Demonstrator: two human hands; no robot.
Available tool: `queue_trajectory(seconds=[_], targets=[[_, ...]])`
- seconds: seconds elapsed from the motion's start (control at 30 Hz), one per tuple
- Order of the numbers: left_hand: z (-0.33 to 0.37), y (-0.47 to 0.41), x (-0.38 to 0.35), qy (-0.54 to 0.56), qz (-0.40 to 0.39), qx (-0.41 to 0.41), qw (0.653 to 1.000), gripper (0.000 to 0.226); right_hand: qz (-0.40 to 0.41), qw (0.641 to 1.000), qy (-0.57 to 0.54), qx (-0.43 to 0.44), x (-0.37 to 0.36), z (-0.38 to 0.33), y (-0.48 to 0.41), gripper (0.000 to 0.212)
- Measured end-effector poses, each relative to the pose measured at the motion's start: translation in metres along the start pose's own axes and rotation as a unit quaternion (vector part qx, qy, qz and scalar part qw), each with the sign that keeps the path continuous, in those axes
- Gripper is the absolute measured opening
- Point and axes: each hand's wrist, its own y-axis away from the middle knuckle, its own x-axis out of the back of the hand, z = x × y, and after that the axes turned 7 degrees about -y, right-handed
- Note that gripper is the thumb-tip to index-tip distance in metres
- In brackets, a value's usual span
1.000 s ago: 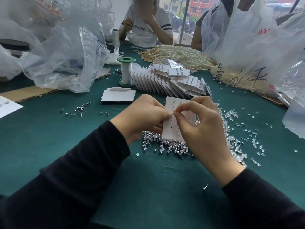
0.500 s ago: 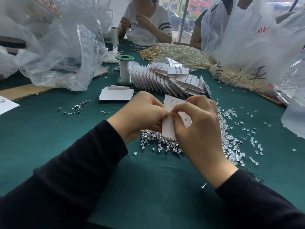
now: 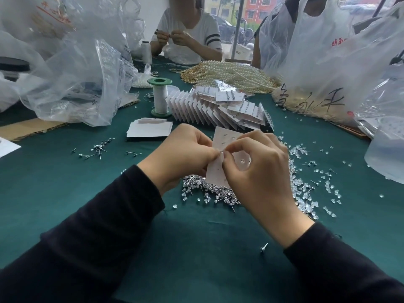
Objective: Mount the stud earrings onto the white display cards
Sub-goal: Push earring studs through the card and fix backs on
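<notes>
Far left: crumpled plastic bags [image 3: 72, 79] heaped on the green cloth [image 3: 196, 248], well apart from the work, probably pushed there to free the middle. Nearer, a thin scatter of loose pins [image 3: 98, 147]. Then a flat stack of blank cards [image 3: 149, 130] just beyond the left hand [image 3: 185, 154], seemingly parked in easy reach for the next pick. Behind it, a green-capped spool [image 3: 160, 95], upright.

Centre: pinches the white card [image 3: 225, 136] at its left edge with curled left fingers, lifted off the cloth and tilted toward the eyes, likely to show the holes and leave the back free for a post. Meets it with the right hand [image 3: 258, 171], thumb and forefinger closed on a small glinting stud [image 3: 222, 151] right at the card's face. Hands together, fingertips almost touching. Looks like a stud going in about halfway down, with two set stones [image 3: 242, 160] already on the card's right half. Directly beneath, a dense pile of studs [image 3: 209, 191], making a refill a short dip. Beyond, finished cards [image 3: 218, 108] fanned in a row.

Right: clear backs [image 3: 306, 189] strewn outward, near more bags [image 3: 328, 51]. A lone earring [image 3: 264, 247] just beside the right sleeve.

Open cloth toward the body and between the sleeves. Crowded behind and to the right. Table edges hidden under sleeves and bags, so cannot tell how near.
</notes>
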Motion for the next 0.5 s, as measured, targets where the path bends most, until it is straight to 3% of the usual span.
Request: queue_trajectory(seconds=[0.3, 0.5], targets=[[-0.0024, 0.0016, -0.0012, -0.153, 0.076, -0.094, 0.981, 0.020, -0.018, 0.999, 0.021, -0.019, -0.0026, -0.0009, 0.0023, 0.003], [-0.0010, 0.0032, -0.0021, -0.163, 0.078, -0.107, 0.978, 0.027, -0.023, 0.999, -0.007, -0.021, -0.0037, -0.0003, 0.0022, 0.005]])
